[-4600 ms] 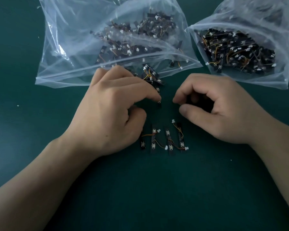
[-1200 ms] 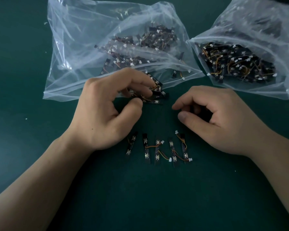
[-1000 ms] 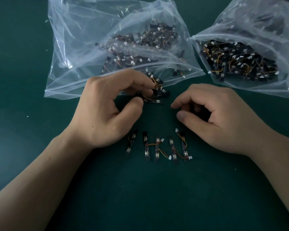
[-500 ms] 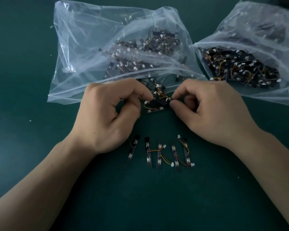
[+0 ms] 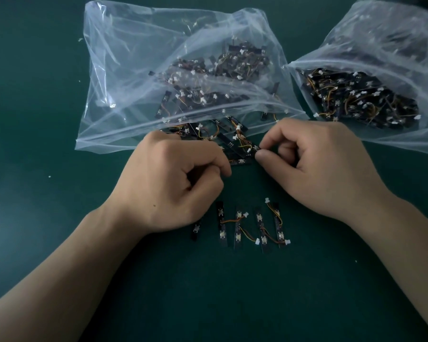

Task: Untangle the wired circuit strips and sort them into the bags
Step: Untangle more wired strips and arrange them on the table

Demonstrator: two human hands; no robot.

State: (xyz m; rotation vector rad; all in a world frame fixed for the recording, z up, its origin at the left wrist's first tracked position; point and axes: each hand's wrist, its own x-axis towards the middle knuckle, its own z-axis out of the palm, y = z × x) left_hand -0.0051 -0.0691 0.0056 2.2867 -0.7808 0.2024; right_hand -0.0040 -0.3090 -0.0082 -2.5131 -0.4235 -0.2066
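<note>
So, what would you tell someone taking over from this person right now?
Left hand pinches a strip at one end of the tangled clump. Right hand pinches a white connector at the other end.
The clump lies at the mouth of the left bag, which holds many more strips. The right bag is also packed with strips.
Done: a row of strips, five visible, is laid out nearer the person.
Left: free this clump, then bag the row. Which bag takes it is unclear.
</note>
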